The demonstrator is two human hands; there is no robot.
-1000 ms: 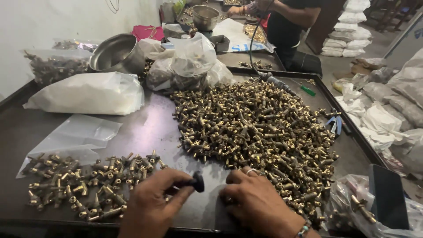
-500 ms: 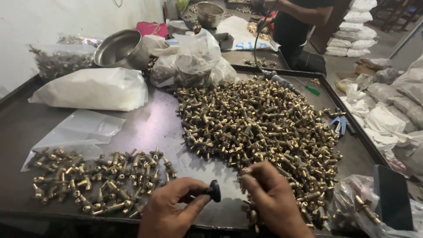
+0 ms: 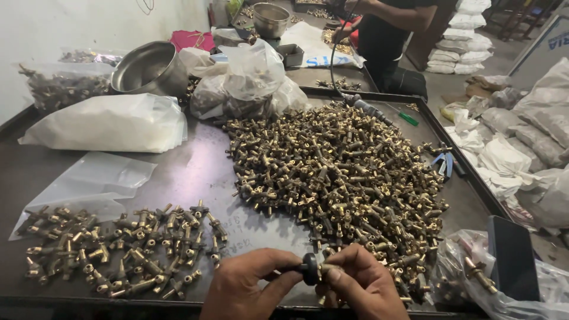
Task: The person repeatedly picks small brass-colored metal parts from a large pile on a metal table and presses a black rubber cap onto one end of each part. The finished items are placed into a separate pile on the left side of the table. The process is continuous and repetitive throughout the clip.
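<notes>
We see the left hand (image 3: pixel 252 284) pinching a black knob (image 3: pixel 309 268) at the near desk (image 3: pixel 195 172) edge, and the right hand (image 3: pixel 361 284) gripping a brass fitting (image 3: pixel 328 271) against it. A slipped pinch could drop either off the edge or into the big brass pile (image 3: pixel 338 172).

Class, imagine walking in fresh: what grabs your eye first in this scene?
A huge heap of brass fittings fills the middle of the dark table. At the near edge, the left hand and right hand pinch a black knob between them. A smaller pile lies left.
</notes>
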